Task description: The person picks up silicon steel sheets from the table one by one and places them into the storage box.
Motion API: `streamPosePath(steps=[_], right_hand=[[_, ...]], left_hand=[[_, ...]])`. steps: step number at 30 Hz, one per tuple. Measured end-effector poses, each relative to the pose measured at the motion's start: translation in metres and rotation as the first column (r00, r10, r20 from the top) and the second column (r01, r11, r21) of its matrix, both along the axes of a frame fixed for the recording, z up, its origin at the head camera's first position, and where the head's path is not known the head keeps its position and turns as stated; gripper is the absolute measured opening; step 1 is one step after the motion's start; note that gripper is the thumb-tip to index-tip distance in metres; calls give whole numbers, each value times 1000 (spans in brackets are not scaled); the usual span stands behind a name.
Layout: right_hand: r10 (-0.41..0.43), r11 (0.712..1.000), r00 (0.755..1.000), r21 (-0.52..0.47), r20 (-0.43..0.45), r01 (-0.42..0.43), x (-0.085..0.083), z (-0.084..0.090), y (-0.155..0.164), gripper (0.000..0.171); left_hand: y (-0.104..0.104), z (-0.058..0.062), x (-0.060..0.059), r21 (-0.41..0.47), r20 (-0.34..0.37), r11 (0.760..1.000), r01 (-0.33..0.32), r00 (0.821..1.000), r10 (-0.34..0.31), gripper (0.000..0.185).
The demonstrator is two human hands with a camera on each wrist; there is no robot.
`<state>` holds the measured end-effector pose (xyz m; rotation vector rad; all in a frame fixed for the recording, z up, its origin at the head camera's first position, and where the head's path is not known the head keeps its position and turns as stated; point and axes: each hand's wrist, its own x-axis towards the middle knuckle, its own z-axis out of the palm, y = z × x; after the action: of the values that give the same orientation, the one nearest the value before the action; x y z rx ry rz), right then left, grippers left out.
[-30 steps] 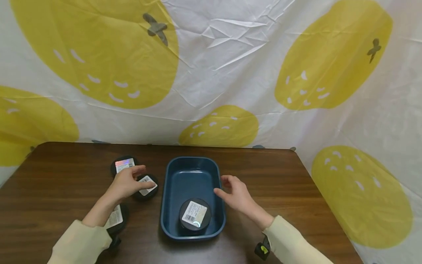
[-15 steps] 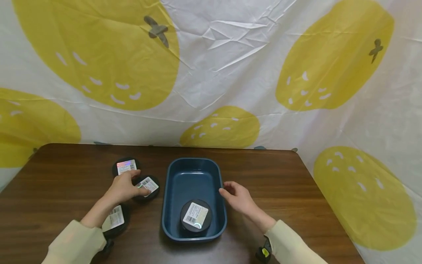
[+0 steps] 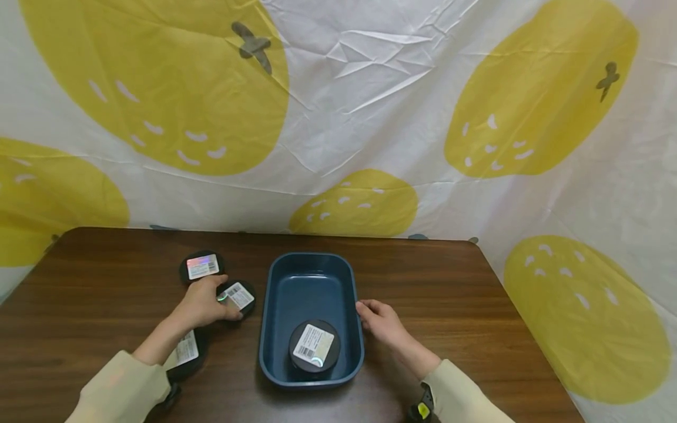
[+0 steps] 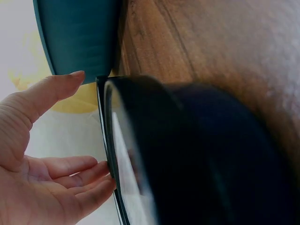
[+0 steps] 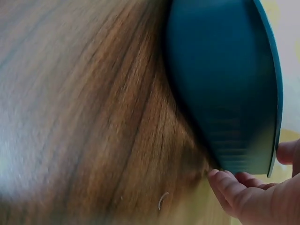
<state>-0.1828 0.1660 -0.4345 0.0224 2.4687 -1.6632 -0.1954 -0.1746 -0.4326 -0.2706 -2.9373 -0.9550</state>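
A deep blue rectangular baking pan [image 3: 307, 294] stands on the table, holding one round black container [image 3: 314, 346] with a white label. My right hand [image 3: 386, 324] holds the pan's right side, thumb at the rim and fingertips low against the outer wall in the right wrist view. My left hand [image 3: 203, 302] straddles a smaller round black container [image 3: 243, 295] left of the pan, fingers at its far side and thumb over its near edge. In the left wrist view the thumb [image 4: 61, 89] stands a little off the dark lid edge, while the other fingertips reach it.
Another labelled black container [image 3: 203, 266] lies just behind my left hand. A larger one [image 3: 185, 355] sits by my left forearm, partly hidden by it. The brown wooden table [image 3: 449, 288] ends at a lemon-patterned curtain [image 3: 365, 135].
My right hand has come in to the pan's rim and closed on it. My left thumb has slid off the small container's label to its near edge. Containers and pan stay put.
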Motion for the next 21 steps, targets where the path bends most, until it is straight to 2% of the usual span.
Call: streamPosePath(steps=[6, 11, 16, 21], right_hand=[[42, 987, 994, -159, 99, -26, 4, -1, -1, 44], [26, 973, 992, -229, 122, 3, 5, -3, -3, 41], [16, 965, 994, -262, 111, 14, 6, -5, -4, 40], [14, 967, 994, -255, 109, 14, 5, -7, -4, 41]], left_hand=[[5, -6, 1, -34, -74, 999, 15, 997, -17, 86], [8, -7, 1, -72, -81, 997, -1, 997, -5, 87], [9, -7, -1, -120, -74, 993, -7, 997, -1, 84], [9, -8, -3, -129, -79, 992, -14, 997, 4, 82]])
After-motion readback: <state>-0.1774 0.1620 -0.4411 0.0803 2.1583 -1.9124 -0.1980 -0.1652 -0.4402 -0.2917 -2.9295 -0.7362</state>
